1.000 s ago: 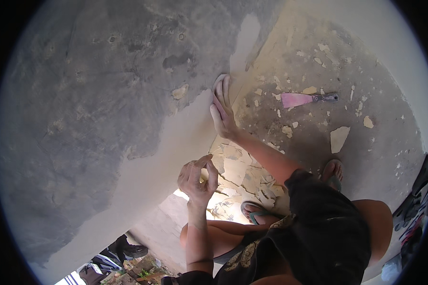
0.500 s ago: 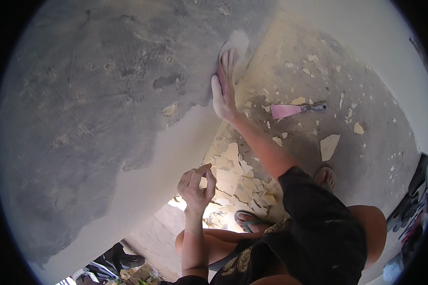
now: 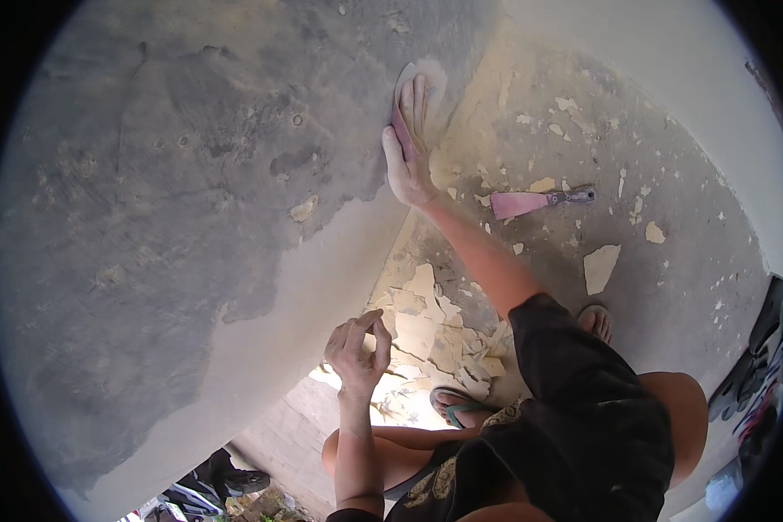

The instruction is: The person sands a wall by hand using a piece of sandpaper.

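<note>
My right hand [image 3: 411,157] is stretched up against the grey, patchy wall [image 3: 191,217], close to the corner where it meets the floor. Under its palm and fingers is a reddish-brown sheet of sandpaper [image 3: 401,130], bent along the thumb side and pressed to the wall. A pale, dusty patch [image 3: 435,80] surrounds the fingertips. Lower down, my left hand [image 3: 355,352] hangs in the air in front of the wall's pale lower band. Its fingers are curled, with thumb and forefinger tips close together, and nothing shows in them. Both hands are dusty.
A putty knife [image 3: 539,202] with a pink-smeared blade lies on the floor right of my forearm. Broken flakes of peeled coating [image 3: 435,326] are heaped between my arms, with more scattered farther off. My sandaled feet [image 3: 461,406] are close by. Dark items line the right edge.
My right hand and the sandpaper have shifted slightly up and left along the wall. My left hand has barely moved, and the whole view has shifted a little.
</note>
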Tool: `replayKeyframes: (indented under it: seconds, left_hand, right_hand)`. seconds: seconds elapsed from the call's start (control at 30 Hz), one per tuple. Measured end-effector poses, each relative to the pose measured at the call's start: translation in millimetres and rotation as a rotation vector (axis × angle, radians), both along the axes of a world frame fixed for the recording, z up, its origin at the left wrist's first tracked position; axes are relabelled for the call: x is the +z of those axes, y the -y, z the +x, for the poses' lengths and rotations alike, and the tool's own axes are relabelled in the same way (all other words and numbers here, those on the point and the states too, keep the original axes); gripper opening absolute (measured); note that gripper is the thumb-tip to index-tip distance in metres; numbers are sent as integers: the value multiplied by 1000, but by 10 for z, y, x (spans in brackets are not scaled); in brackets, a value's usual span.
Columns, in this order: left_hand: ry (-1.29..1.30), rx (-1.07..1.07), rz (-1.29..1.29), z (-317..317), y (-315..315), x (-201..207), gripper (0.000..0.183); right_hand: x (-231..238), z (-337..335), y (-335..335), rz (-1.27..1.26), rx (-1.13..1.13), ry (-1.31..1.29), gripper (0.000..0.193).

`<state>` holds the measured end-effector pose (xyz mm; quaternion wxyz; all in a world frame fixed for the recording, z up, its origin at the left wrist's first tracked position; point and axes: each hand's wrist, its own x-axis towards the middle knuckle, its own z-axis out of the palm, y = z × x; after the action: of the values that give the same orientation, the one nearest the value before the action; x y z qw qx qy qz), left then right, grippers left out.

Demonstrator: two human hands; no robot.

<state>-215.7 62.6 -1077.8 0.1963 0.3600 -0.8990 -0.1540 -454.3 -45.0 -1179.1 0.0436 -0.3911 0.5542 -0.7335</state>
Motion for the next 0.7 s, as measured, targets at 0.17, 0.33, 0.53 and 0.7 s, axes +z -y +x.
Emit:
replayKeyframes:
  seconds: [0.17,0.33,0.53,0.7]
  left_hand:
    - [7,16,-20,44,38,40,14]
    - [-26,-24,-51,-91,125,67,14]
    - [-25,-3,-27,58,66,8,13]
    - [-28,-38,-60,-143,114,64,13]
  right_hand:
    - [-10,287,-203,-31,53,65,55]
    - [-219,731,-236,42,74,64,58]
    - [359,-515,47,-16,177,801,58]
    - [-376,1105,-425,39,188,160,58]
